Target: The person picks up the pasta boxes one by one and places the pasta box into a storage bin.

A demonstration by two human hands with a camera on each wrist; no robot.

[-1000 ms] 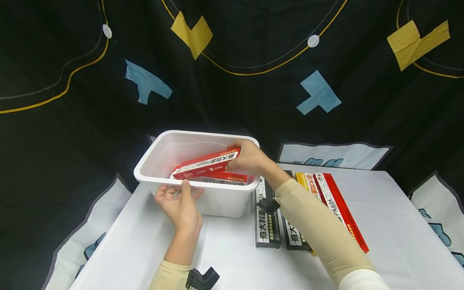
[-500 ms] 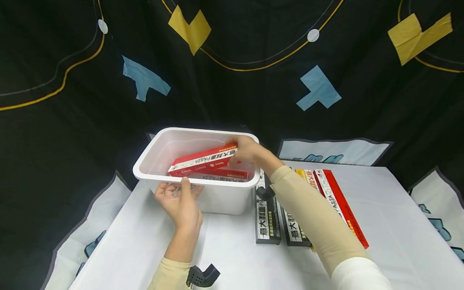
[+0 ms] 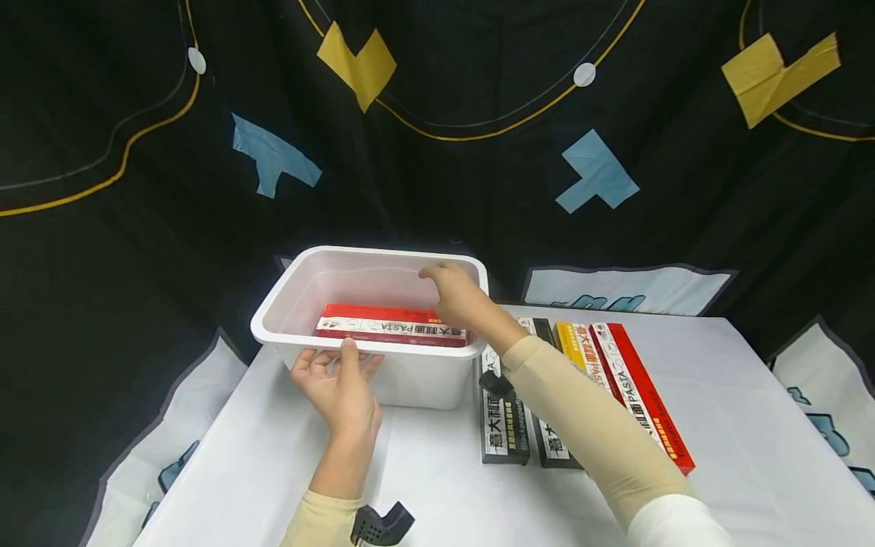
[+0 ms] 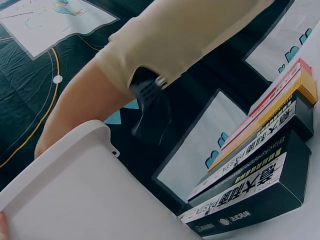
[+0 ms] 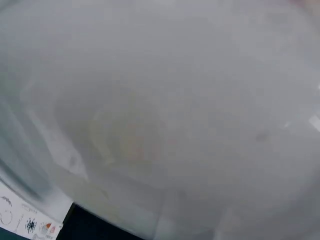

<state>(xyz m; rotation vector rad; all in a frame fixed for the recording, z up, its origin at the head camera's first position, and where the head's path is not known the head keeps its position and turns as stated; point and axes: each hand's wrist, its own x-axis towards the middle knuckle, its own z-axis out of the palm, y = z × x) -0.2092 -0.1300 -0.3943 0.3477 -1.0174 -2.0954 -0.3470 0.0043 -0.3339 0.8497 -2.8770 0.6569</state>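
"Where's the red pasta box (image 3: pixel 383 325) from where you're standing?"

"Down inside the white tub (image 3: pixel 420 380), lying lengthwise along the near wall, with its white printed stripe showing."

"And the left hand (image 3: pixel 342 387)?"

"Outside, at the near rim. The thumb is up against the edge and the fingers curl under it, so it's gripping the tub. The pasta box is just across the wall from those fingers."

"What's the right hand (image 3: pixel 463 300) doing?"

"Reaching in over the tub's right end, above that end of the pasta box. A finger sticks out to the left, loose and away from the box. The rest are hidden behind the hand, so I can't tell whether any of them touch it."

"What else is on the tabletop (image 3: pixel 437 479)?"

"Two black boxes (image 3: pixel 504 418) right of the tub, then a yellow box (image 3: pixel 577 343), then a second red box (image 3: pixel 649 403). The beige right sleeve (image 3: pixel 581 403) crosses over the row, covering part of it."
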